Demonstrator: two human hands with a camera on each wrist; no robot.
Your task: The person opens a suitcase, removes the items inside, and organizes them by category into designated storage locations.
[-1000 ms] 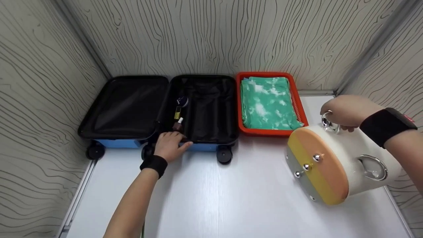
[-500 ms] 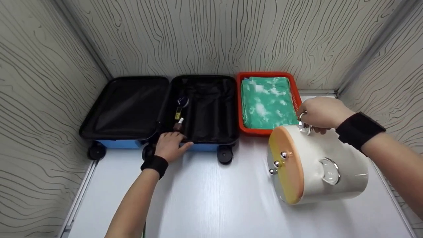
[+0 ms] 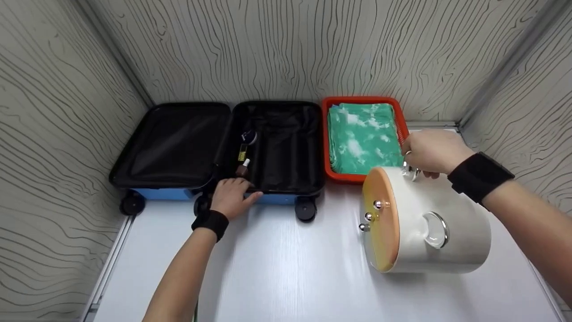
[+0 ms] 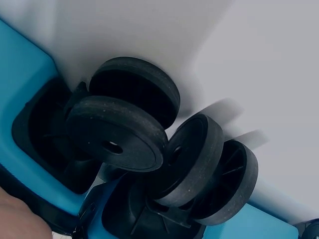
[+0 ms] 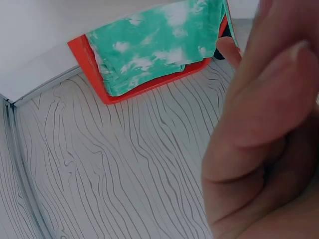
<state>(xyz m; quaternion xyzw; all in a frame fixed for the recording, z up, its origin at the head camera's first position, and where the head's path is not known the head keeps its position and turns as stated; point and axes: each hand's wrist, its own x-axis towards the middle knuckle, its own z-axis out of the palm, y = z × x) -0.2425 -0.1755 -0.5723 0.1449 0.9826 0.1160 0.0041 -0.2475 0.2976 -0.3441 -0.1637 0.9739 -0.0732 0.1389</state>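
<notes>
My right hand (image 3: 435, 150) grips a chrome ring on the side of a cream, round-ended case (image 3: 462, 223). The case lies tilted on its side, its face striped orange, yellow and grey with several chrome knobs, and a second chrome ring faces up. Curled fingers (image 5: 264, 114) fill the right of the right wrist view, where the case is hidden. My left hand (image 3: 230, 197) rests on the near rim of the open blue suitcase (image 3: 279, 199), fingers laid over the edge and thumb out. Its black wheels (image 4: 119, 134) dominate the left wrist view.
Inside the suitcase's right half lie a dark round tin (image 3: 248, 137), a small yellow-labelled item (image 3: 242, 152) and a brown bottle with a white cap (image 3: 243, 167). Beside it stands a red basket (image 3: 346, 178) holding folded green-and-white cloth (image 3: 364, 138). Patterned panels (image 3: 286, 49) enclose the white table (image 3: 286, 268).
My right hand has carried the cream case leftward, mostly in the first half second, and its striped face has turned further left. The left hand stays on the suitcase rim.
</notes>
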